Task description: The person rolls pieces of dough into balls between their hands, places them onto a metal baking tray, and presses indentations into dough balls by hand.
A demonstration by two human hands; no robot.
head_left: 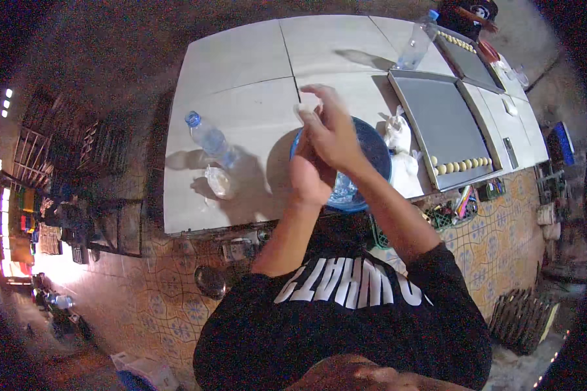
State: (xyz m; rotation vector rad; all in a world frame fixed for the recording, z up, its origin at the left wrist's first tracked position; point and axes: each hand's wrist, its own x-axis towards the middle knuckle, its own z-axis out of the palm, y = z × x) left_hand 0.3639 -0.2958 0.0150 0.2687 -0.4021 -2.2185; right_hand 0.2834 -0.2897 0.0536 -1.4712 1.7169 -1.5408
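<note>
Over a round blue tub (pixel 378 146) on the table, my two hands meet, one against the other. My left hand (pixel 311 176) is underneath, its fingers mostly hidden behind the other. On top lies my right hand (pixel 336 133), its fingers stretched out and curved, smeared by motion. A small pale patch shows by the fingertips; I cannot make out what it is. Clear plastic shows inside the tub. Just right of it sit white knotted plastic bags (pixel 398 132). Left of the tub stand a clear plastic bottle (pixel 212 140) and a small clear bag with pale contents (pixel 218 182).
To the right lies a dark metal tray (pixel 440 111) with a row of pale dough balls (pixel 463 165) along its near edge. Beyond it are another tray (pixel 469 58) with balls, a tall bottle (pixel 417 42) and another person (pixel 473 16). Green crates (pixel 443 218) stand below the table edge.
</note>
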